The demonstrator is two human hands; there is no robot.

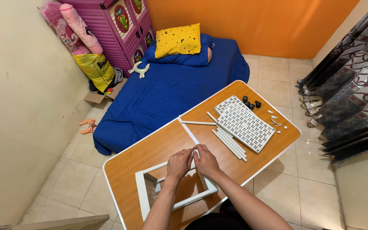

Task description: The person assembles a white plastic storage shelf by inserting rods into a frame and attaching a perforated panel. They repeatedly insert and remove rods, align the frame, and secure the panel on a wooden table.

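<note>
While I look down from the head camera, I see both hands side by side at the near middle of the desk point(150, 149), an orange-brown folding top with a white rim. My left hand point(179, 164) and right hand point(206, 162) touch at the fingertips, and the fingers curl down on the far end of a white frame point(143, 194) that stands on the near left part of the desk. I cannot tell how firmly either hand grips it, only that both rest on its upper rail where a white tube meets it.

Farther right on the desk lies a white perforated panel point(244, 122), tilted, with a bundle of white tubes point(230, 144) just beside its near left edge. One single white tube point(197, 123) lies apart to the left of the panel. Four black caps point(251, 103) sit at the panel's far corner, and small white fittings point(276, 121) are scattered to its right.

Beyond the desk a blue mattress point(162, 98) lies on the tiled floor, with a yellow pillow point(178, 40) at its far end.
</note>
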